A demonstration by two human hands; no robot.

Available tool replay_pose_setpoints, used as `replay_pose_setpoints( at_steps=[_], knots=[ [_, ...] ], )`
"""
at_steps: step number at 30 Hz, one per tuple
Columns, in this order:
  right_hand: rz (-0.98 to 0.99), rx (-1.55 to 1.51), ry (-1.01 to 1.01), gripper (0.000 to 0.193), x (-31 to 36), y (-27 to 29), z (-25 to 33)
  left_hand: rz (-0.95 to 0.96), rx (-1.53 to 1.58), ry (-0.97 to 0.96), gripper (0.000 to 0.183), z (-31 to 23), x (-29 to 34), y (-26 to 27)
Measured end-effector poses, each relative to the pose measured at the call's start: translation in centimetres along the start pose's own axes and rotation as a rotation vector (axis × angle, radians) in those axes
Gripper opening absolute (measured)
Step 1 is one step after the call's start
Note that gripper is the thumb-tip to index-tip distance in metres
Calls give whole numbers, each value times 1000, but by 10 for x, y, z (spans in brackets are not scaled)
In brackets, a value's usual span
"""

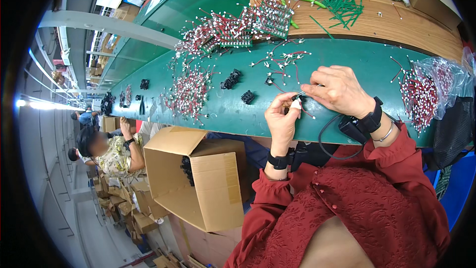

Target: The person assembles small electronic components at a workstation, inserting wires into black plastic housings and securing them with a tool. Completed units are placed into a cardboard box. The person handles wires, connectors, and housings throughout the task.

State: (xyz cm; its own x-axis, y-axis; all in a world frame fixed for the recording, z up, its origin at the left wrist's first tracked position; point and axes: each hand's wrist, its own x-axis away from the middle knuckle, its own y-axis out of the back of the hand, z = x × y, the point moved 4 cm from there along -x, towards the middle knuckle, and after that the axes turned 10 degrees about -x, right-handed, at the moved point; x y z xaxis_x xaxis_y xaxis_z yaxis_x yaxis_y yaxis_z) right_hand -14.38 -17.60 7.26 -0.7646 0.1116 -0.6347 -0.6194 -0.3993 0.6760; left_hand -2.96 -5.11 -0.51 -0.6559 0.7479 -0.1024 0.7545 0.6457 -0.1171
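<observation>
My left hand pinches a small dark piece with a red wire that ends in a white connector. A white covering shows on one of its fingertips. Close against it, my right hand is closed, its fingertips at a thin, silvery thing whose kind I cannot make out. Both hands are above the green work surface near its front edge. Just beyond them lie loose red wires with white connectors and a small black part. Black bands circle both wrists.
Green boards with wires stand at the back; a wire pile and black parts lie left. Another wire pile spills from a bag at right. Green strips are on the wooden table. A carton stands below; a person sits beyond.
</observation>
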Motion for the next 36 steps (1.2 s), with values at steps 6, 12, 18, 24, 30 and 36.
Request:
replay_pose_setpoints(
  at_steps=[6, 12, 18, 24, 30, 36],
  knots=[
    [-28, -33, -5, 15, 0, 0, -2, 43, 137, 118, 20, -1, -3, 0],
    [-75, -36, -22, 14, 0, -1, -2, 26, 136, 114, 16, -2, -3, -1],
    [-52, -15, 27, 15, 0, -2, -1, 4, 106, 83, 13, -3, -1, -1],
    [-36, -44, 44, 16, 1, -3, -1, 10, 109, 78, 13, -4, 0, 0],
    [-47, -181, -42, 12, 4, -6, -6, 41, 90, 68, 16, -4, 0, 1],
    [57, -464, -387, 8, 10, -12, -12, 51, 14, -6, 18, -8, 0, 1]
  ],
)
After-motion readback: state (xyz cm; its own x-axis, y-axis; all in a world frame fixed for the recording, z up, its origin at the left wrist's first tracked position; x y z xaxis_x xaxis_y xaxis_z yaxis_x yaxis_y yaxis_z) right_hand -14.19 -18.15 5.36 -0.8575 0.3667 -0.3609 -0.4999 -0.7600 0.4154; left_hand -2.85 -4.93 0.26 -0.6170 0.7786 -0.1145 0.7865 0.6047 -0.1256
